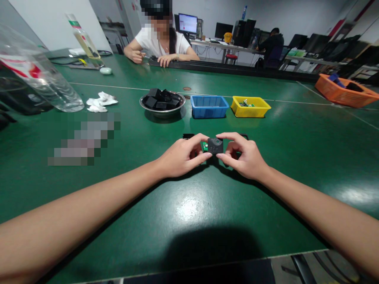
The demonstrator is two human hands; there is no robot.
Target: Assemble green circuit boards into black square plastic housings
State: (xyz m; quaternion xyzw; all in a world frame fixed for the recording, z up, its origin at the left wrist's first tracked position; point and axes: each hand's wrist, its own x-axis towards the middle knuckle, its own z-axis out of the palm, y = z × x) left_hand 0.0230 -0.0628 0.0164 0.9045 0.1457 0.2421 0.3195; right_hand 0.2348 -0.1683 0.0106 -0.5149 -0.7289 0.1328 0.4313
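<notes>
Pinching black casing [215, 146], hands [181, 157] opposed, forearms [97, 201] outstretched

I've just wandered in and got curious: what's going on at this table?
A person's left hand and right hand together hold a small black part between them, with a bit of green board showing at its left edge. Beyond them on the green table stand a metal bowl of black pieces, a blue bin and a yellow bin with small parts inside. Another person sits across the table.
</notes>
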